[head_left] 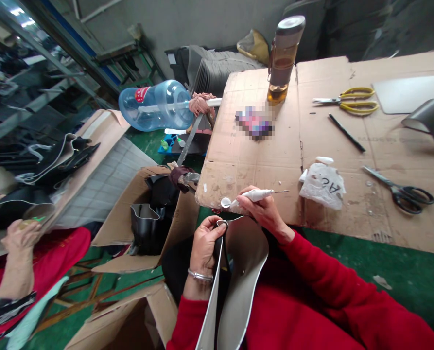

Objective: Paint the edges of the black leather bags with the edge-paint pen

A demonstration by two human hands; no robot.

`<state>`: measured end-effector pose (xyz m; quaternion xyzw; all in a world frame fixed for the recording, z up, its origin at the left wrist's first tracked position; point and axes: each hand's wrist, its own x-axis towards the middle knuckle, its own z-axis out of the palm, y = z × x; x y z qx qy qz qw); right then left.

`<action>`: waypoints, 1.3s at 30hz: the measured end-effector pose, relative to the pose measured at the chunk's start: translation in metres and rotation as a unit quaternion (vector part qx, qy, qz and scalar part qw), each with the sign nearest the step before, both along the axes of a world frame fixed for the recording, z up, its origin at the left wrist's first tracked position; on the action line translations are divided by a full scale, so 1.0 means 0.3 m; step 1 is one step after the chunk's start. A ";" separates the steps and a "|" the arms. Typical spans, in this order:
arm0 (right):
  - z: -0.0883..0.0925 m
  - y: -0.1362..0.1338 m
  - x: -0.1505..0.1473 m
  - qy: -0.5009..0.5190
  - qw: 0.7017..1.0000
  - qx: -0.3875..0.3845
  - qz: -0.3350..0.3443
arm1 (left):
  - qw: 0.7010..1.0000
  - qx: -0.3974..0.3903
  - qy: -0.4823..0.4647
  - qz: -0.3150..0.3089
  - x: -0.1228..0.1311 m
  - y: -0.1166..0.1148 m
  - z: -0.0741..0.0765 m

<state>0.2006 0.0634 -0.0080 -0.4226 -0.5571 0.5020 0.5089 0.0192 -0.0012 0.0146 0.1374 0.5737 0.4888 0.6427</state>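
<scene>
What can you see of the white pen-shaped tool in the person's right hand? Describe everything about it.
The white tool looks like smooth plastic, slim and pen-shaped, with a thin dark metal tip pointing right and a rounded cap-like end at the left. It lies nearly level, just above the near edge of the cardboard sheet. The right hand closes its grip around the body. The left hand is apart from it, holding the grey sheet piece below.

One head-worn camera looks forward and down, close over the lap; cardboard-covered table (311, 146) beyond.

Cardboard-covered table (260, 160); scissors (402, 190); bottle (283, 58)
</scene>
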 end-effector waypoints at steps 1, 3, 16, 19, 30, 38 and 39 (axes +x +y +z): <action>0.004 0.002 0.007 0.026 0.999 -0.022 0.016 | 1.000 0.001 -0.001 -0.007 -0.002 -0.001 -0.001; 0.015 0.003 0.023 0.070 0.993 -0.068 0.065 | 1.000 -0.001 -0.009 -0.024 -0.005 -0.001 -0.006; 0.016 0.005 0.048 0.093 0.981 -0.084 0.148 | 0.998 -0.017 -0.036 -0.057 -0.007 -0.002 -0.002; 0.023 0.005 0.044 0.094 0.980 -0.089 0.148 | 0.998 -0.013 -0.030 -0.051 0.004 -0.001 0.003; 0.001 -0.004 0.040 0.013 0.978 0.039 0.203 | 0.999 0.006 -0.016 0.044 0.011 -0.002 0.008; -0.004 0.008 0.045 -0.074 0.933 0.195 0.293 | 0.996 0.027 -0.004 0.082 0.002 -0.023 0.004; -0.004 0.006 0.050 -0.057 0.941 0.164 0.292 | 0.996 0.030 -0.003 0.084 0.005 -0.026 0.005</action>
